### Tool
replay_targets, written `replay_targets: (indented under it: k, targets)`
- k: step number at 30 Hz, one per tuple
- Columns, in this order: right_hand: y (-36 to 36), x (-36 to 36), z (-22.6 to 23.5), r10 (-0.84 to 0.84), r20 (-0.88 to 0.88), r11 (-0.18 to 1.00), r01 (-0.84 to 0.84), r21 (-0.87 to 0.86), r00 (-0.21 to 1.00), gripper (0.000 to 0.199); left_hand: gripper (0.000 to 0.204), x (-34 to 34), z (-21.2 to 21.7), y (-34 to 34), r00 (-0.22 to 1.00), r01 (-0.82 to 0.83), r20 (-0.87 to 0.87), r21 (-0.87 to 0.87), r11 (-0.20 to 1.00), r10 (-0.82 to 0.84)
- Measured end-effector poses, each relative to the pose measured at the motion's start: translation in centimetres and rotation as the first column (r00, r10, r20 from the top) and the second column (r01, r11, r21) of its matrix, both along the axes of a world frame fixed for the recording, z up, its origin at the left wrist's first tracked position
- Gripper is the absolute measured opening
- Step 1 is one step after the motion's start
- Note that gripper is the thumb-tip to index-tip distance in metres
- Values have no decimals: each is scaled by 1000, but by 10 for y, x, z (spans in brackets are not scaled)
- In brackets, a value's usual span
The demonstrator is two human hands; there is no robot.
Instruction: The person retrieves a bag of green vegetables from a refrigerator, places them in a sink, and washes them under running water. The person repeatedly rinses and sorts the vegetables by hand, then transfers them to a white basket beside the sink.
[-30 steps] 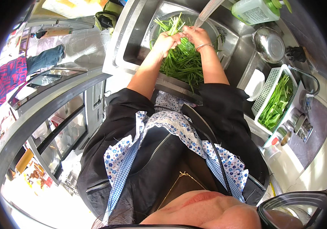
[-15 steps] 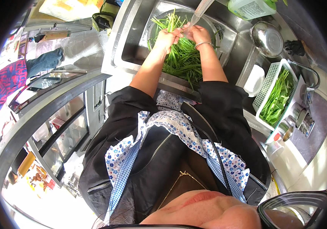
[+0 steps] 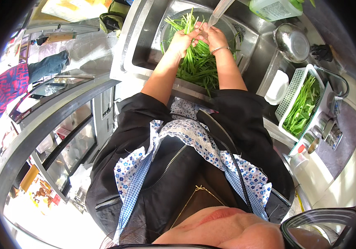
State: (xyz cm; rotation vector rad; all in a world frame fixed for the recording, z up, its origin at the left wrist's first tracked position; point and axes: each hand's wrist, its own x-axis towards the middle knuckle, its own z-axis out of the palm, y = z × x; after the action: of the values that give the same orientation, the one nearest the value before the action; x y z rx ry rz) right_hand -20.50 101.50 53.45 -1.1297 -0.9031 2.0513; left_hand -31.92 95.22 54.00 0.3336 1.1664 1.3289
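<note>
My left hand (image 3: 182, 43) closes around a bunch of garlic chives (image 3: 192, 52), whose pale cut ends point up past the fingers. Long green leaves trail down toward me over the near side of a round basin (image 3: 164, 36) in the metal sink (image 3: 138, 50). Meeting the left fingertips, my right hand (image 3: 217, 38) has its fingers bent inward beside the bunch; what lies between them is hidden. Just above the right fingers, a tap spout (image 3: 220, 10) reaches down from the top of the view. A thin bracelet circles the right wrist.
Right of the sink stand a steel bowl (image 3: 292, 42), a white strainer (image 3: 276, 87) and a pale basket (image 3: 284, 106) of leafy greens (image 3: 301, 106). A green-tinted jug (image 3: 272, 9) is at the back right. A person in patterned clothing (image 3: 10, 87) is at far left.
My right hand has shifted slightly left and up, closer against the left fingertips. The left hand keeps its grip on the chives with little movement.
</note>
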Motion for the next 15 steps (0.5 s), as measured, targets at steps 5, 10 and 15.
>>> replay_targets:
  k: [5,10,15]
  targets:
    - [36,15,6,85,-71,977,-69,200,994,21,23,-10,2,-3,990,113,90,6,994,-113]
    - [63,49,37,-234,-69,953,243,182,970,27,26,-15,0,-3,988,108,112,-29,994,-104]
    - [32,14,9,265,-17,952,-259,162,964,17,27,-16,1,2,964,244,89,82,966,-251]
